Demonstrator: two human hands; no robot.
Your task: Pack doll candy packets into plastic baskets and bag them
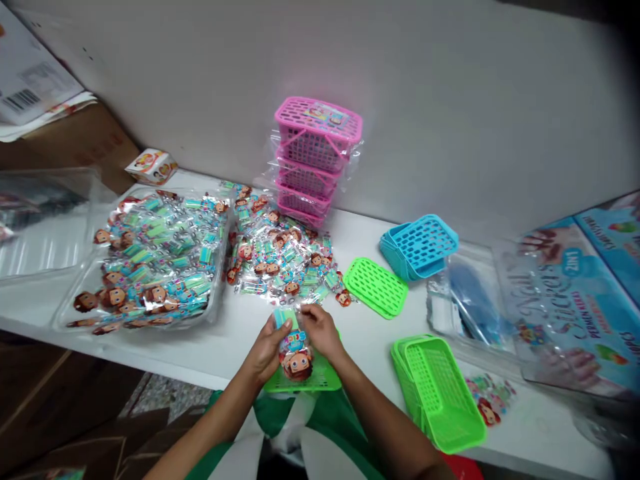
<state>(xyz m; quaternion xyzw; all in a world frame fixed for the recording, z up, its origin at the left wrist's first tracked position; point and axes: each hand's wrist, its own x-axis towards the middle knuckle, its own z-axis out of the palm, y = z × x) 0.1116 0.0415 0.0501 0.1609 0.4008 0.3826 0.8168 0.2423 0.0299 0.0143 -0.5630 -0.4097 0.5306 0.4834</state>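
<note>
My left hand (267, 349) and my right hand (321, 331) together pinch a clear toy packet (295, 348) with a cartoon doll head on it. They hold it over a green plastic basket (320, 380) at the table's front edge. Both hands are closed on the packet's upper part. Just beyond the hands lies a loose pile of the same packets (280, 253). A flat green lid (375, 287) rests to the right of that pile.
A clear tray (75, 303) full of packets sits at the left. Wrapped pink baskets (315, 160) are stacked against the wall. Blue lids (420, 247) and nested green baskets (440, 393) lie at right, beside a nail-sticker box (570, 307). A small carton (151, 165) stands at back left.
</note>
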